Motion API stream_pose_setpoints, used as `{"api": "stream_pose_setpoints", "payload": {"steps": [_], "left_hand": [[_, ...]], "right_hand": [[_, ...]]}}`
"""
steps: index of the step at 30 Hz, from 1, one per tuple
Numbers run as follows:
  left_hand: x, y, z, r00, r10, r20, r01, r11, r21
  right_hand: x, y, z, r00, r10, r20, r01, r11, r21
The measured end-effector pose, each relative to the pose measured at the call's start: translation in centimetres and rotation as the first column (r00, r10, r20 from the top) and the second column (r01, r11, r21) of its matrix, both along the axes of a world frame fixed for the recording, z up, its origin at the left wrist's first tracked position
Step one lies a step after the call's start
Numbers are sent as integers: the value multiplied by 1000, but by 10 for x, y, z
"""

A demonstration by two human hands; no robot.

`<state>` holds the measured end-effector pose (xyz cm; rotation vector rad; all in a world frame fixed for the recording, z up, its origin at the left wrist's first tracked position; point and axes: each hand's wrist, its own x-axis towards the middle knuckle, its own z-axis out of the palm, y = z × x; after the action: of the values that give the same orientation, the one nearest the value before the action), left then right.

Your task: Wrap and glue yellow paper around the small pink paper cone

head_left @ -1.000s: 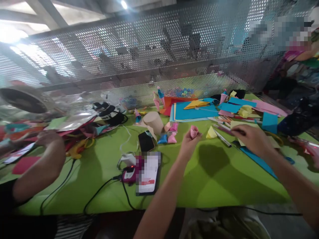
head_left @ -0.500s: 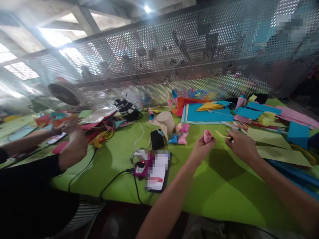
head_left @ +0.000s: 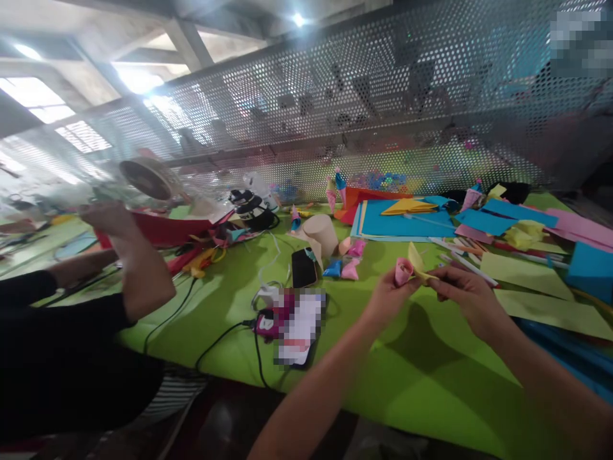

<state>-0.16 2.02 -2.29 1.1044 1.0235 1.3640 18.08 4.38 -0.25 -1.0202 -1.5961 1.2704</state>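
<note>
A small rolled pink paper cone (head_left: pixel 403 271) is held in my left hand (head_left: pixel 389 295), its open end facing up. Just right of it, my right hand (head_left: pixel 457 287) pinches a curved yellow paper piece (head_left: pixel 416 260), whose lower end reaches the fingers of my left hand. Both hands are above the green table, close together. Left of them lie small pink packets (head_left: pixel 350 268) and a blue packet (head_left: pixel 332 268), near a roll of beige paper (head_left: pixel 320 235).
A phone (head_left: pixel 301 329), power strip (head_left: pixel 268 324) and cables lie left of my arms. Coloured sheets (head_left: pixel 407 220) and pens (head_left: pixel 472 265) lie behind and right. At left, a person's arm (head_left: pixel 143 275) handles red paper. Perforated metal screen (head_left: pixel 306 115) stands behind.
My right hand has brought the yellow piece left against my left hand, and the piece now stands up beside the cone. The other person's hand has risen with red paper. The view has shifted slightly.
</note>
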Motion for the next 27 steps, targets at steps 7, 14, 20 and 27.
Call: {"api": "stream_pose_setpoints", "payload": {"steps": [7,14,20,27], "left_hand": [[4,-3,0,1000,26,15,-26,999,24],[6,-8,6,999,-42,7,42,999,18],[9,-7,-7,995,-93,37,91,995,33],[11,-10,0,993,-114,7,114,993,8]], "right_hand": [[6,3,6,994,-90,59,79,983,166],[9,3,10,992,-16,127,-24,951,309],[11,5,6,984,-36,176,-33,926,376],[10,3,15,992,-48,115,15,961,276]]}}
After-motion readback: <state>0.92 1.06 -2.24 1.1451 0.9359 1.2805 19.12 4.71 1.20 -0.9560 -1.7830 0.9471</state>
